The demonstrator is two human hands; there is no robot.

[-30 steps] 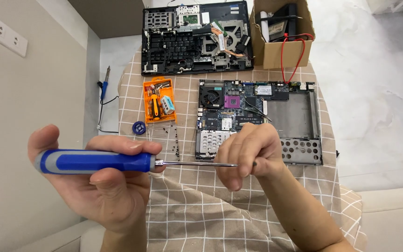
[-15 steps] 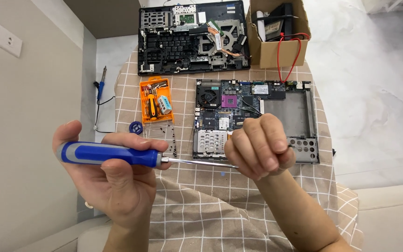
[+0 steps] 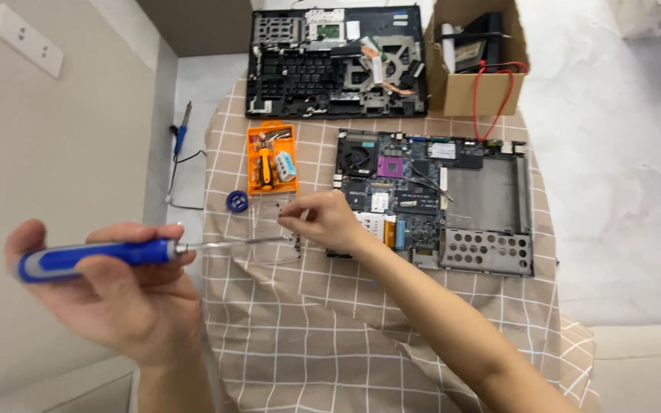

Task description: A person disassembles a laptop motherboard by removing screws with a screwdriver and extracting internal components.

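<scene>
While a checked beige cloth [image 3: 392, 352] covers the work surface, the largest thing on it is the opened laptop base [image 3: 434, 200], its dark circuit board bare on the left and a grey metal bay on the right, with a black keyboard frame [image 3: 334, 61] lying beyond it and a cardboard box [image 3: 472, 88] with red wires at the far right corner. The screwdriver [image 3: 128, 252] has a thick blue handle with a grey end and a thin bright metal shaft; it is held in the air over the cloth's left edge, its long axis nearly level, handle to the left and tip pointing right toward the other hand. The left hand [image 3: 120, 294] is curled around the handle, fingers wrapped and thumb on top. The right hand [image 3: 330, 222] hovers by the board's left edge, fingertips drawn together at the shaft's tip; whether they pinch a screw cannot be told. Farther off lie an orange bit case [image 3: 271, 159] and a small blue round thing [image 3: 236, 201].
</scene>
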